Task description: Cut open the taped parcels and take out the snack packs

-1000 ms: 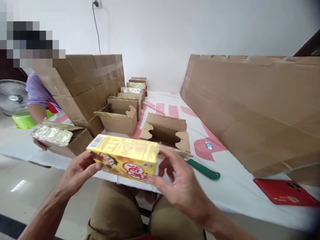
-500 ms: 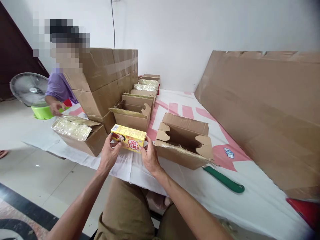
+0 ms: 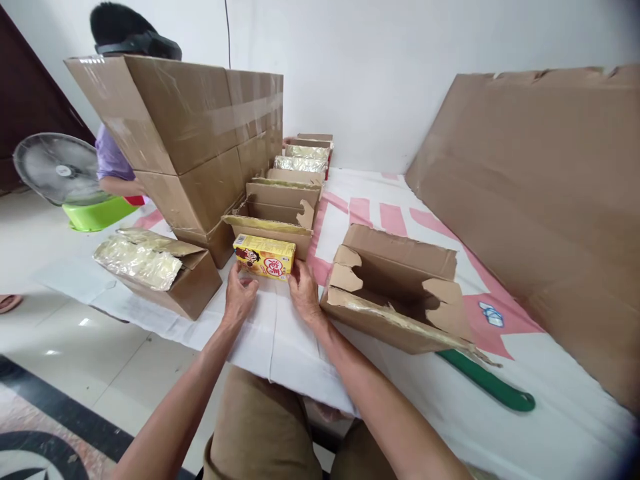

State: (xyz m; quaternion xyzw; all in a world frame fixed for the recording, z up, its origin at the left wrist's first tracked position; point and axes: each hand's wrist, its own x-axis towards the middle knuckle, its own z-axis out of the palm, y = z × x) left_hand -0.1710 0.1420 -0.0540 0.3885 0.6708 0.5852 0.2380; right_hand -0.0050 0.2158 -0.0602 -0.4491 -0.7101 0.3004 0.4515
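A small yellow carton with red lettering and a cartoon figure stands on its long edge on the white cloth, close against an open brown cardboard box. My left hand is at its left end, fingers curled against the end and thumb bent in front. At the right end my right hand presses with thumb and fingers. A second open cardboard box, flaps torn, is to the right of my right hand. Left of my left hand sits a cardboard box with a silvery foil lining folded over its top.
A green-handled tool lies partly under the right box. Taped cartons are stacked at left, with a co-worker behind them. More boxes with foil line the back. A large cardboard sheet leans at right. A fan stands left.
The yellow carton has gone from tilted in my hands to upright against the open box. My left thumb has come away from its front. The co-worker's hand has left the foil-lined box.
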